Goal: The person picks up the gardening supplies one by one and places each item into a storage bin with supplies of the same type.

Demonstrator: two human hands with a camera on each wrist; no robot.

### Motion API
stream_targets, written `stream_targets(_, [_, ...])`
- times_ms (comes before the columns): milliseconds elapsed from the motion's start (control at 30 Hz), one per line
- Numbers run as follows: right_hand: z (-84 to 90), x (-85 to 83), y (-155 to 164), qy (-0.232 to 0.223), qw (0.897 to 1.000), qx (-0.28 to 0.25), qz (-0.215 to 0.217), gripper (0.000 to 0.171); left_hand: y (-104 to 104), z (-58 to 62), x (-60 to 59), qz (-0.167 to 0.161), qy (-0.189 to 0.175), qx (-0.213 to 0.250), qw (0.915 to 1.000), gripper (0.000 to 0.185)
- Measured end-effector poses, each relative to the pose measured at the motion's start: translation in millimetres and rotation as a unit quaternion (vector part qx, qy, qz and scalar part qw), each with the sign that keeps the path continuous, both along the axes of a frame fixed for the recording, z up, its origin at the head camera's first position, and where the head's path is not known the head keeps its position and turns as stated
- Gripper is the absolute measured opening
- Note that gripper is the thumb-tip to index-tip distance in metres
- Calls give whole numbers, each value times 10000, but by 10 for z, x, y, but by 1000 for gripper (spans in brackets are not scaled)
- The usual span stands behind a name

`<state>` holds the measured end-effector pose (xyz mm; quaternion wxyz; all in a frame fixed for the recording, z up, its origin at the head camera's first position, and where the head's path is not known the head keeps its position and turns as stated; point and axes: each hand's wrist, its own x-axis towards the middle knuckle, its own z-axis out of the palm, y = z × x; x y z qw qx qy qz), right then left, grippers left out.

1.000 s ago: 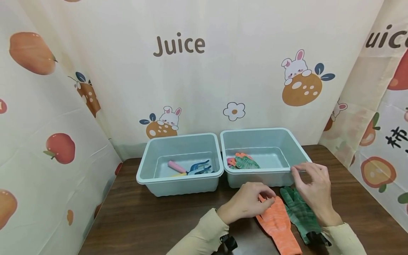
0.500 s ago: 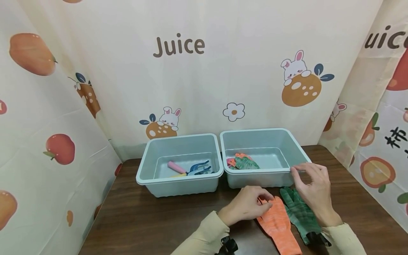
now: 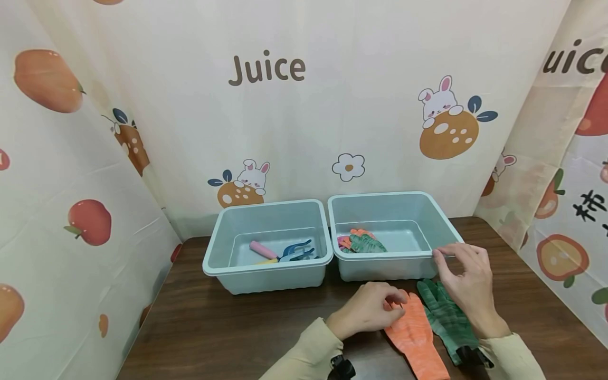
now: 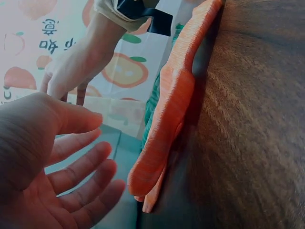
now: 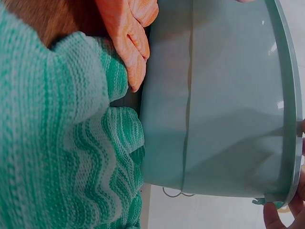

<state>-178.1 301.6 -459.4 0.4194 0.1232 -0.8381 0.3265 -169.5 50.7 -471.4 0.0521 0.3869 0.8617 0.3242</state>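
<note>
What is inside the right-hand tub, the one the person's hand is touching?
Inside the right tub, an orange and a green glove lie bunched at its left front corner. The near wall hides the floor closest to the right hand on the rim.

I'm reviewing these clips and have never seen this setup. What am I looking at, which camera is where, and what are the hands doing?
No machine here: a person works bare-handed, wearing three cameras. The head view looks down at a dark wooden table. The other two pictures come from cameras on the wrists.

Two pale blue plastic tubs stand side by side. The left tub holds small garden tools, the right tub some gloves. In front lie an orange knitted glove and a green striped knitted glove.

The left hand is open beside the orange glove's fingers, holding nothing. The right hand pinches the right tub's front rim.
</note>
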Motion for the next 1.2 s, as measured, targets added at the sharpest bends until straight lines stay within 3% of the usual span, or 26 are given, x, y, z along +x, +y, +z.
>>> stream_targets(467, [1, 3, 7, -52, 10000, -18, -15, 11, 62, -76, 15, -153, 119, -430, 9989, 22])
stream_targets(900, [19, -3, -32, 246, 9997, -56, -32, 10, 73, -172, -4, -306, 208, -573, 9977, 22])
stream_targets(1200, [12, -6, -16, 73, 10000, -35, 1, 11, 116, -179, 16, -391, 762, -1237, 9886, 26])
